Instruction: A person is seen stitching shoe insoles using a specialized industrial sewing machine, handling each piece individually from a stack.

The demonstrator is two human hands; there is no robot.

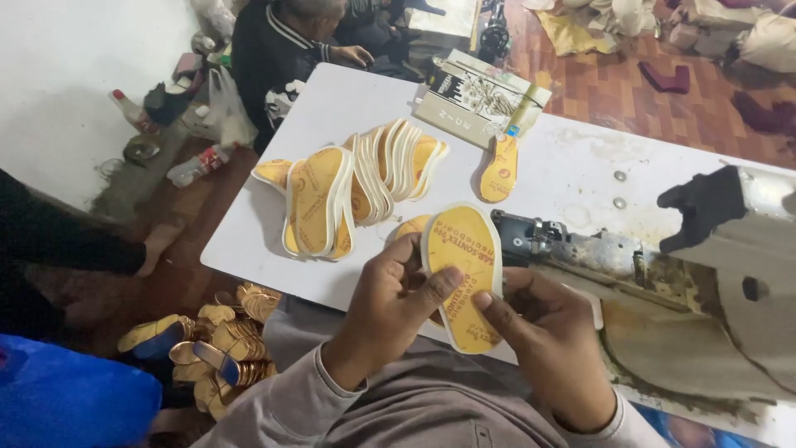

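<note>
Both hands grip one yellow insole upright over the near edge of the white table: the left hand pinches its left rim, the right hand clasps its lower right side. It looks like the checking or lining-up step, so next calls for a steady feed towards the sewing machine just beside. Beyond lies a fanned pile of insoles, and a cardboard box.

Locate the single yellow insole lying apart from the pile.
Head view, upper middle: the lone insole lies on the white table, right of the insole pile, just below the printed box.
</note>
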